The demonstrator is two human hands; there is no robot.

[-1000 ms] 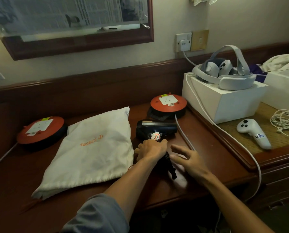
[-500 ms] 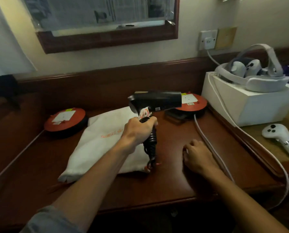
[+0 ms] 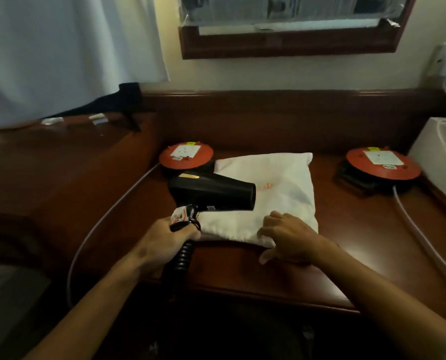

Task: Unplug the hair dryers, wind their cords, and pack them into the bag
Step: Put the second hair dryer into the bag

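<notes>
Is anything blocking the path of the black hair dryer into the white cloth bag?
No object lies between them. The left hand holds the black hair dryer just over the white cloth bag, but the bag's near edge, under the right hand, looks unopened.

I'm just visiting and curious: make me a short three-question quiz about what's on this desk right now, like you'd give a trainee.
1. True or false: the left hand grips the black hair dryer by its handle.
2. What does the right hand rest on? A) the white bag B) an orange cord reel C) the mirror frame
3. Fill in: the dryer's nozzle points toward the person's ____ side.

Key: 1 true; 2 A; 3 right.
</notes>
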